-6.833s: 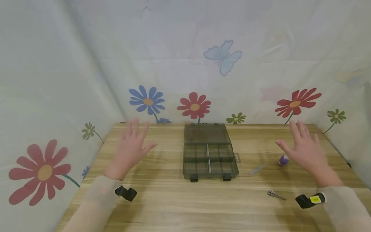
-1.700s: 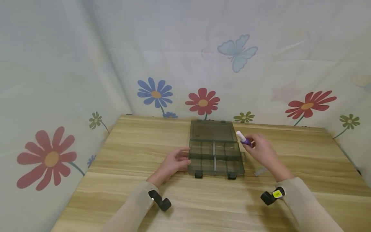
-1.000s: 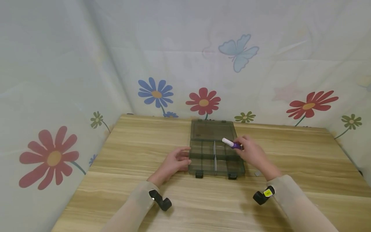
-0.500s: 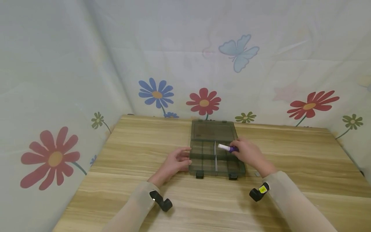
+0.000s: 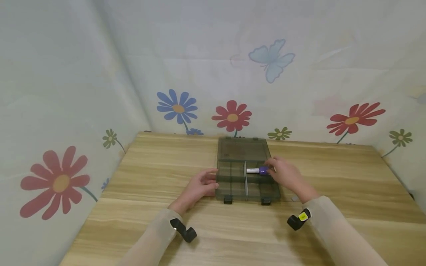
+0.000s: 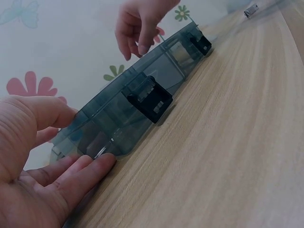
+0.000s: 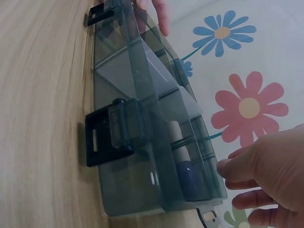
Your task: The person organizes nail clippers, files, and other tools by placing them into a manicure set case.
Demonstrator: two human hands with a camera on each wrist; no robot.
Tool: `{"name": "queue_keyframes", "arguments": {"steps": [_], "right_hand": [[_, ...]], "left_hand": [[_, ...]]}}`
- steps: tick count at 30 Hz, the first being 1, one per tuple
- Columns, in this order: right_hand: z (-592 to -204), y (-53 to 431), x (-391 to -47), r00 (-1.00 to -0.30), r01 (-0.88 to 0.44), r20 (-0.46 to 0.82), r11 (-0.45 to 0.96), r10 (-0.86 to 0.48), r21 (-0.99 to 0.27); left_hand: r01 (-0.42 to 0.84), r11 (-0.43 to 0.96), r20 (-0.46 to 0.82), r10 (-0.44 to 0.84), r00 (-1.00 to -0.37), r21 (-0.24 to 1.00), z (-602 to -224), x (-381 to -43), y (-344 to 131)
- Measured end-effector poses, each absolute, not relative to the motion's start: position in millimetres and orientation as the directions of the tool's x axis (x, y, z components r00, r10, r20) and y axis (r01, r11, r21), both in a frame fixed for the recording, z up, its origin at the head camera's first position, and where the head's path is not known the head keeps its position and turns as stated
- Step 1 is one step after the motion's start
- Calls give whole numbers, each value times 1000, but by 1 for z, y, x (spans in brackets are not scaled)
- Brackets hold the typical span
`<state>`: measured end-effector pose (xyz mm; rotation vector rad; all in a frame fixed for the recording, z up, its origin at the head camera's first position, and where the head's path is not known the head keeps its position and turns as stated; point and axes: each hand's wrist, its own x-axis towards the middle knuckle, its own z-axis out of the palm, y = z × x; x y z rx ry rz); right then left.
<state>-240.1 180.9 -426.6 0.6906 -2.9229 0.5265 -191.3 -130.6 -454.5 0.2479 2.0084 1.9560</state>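
Note:
A translucent dark-green divider box [image 5: 231, 190] stands with its lid [image 5: 244, 149] laid back. My left hand [image 5: 199, 186] holds its left end, thumb and fingers against the wall and rim in the left wrist view. A purple nail polish bottle [image 5: 263, 170] with a white cap lies on its side in the rear right section, cap toward the white divider [image 5: 246, 181]. Over the box's right rim is my right hand [image 5: 287, 175]. Its fingers are loosely bent, and the right wrist view shows them apart from the bottle [image 7: 189, 179].
A small grey strip end [image 5: 294, 198] shows on the wooden table [image 5: 159, 159] beside the right forearm. A nail clipper [image 6: 251, 10] lies farther right in the left wrist view. Two black latches [image 5: 227, 200] project at the box's front. A flower-printed curtain [image 5: 186, 55] hangs behind.
My right hand has picked up the nail polish bottle from the table, carried it left, lowered it into the rear right section and let go. My left hand has come to the box's left end.

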Motion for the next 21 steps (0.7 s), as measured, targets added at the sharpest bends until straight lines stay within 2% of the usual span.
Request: {"name": "queue_keyframes", "arguments": {"steps": [14,21], "right_hand": [[-417,201,-235,-882,-467,232,819,-409,-333],[-411,216,-228,-890,-451,237,827,-390,-335]], "left_hand": [[-115,40,-122,339,-933,993,-458,-192,-131],[-119,24,-121,318,-940,993,-478,-203,-130]]}}
